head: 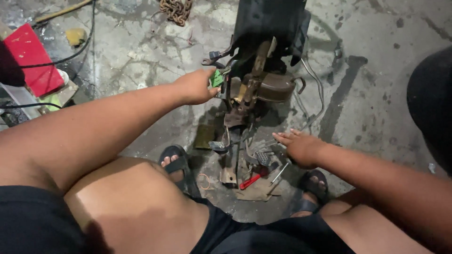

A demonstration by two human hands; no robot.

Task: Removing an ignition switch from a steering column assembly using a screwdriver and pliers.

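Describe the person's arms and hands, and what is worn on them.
Both arms are bare, with no sleeves showing. The left hand and right hand wear no gloves; no rings, watch or bands are visible. Black shorts and black sandals are worn lower down.

Colours noted, floor-level view

We record a bright green connector (217, 78), a dark rusty-brown pedal assembly (254, 84), a red-handled screwdriver (251, 181), a red panel (32, 59), a rust-brown chain (176, 10), black sandals (175, 160), and grey concrete floor (376, 94) mottled with dark stains.
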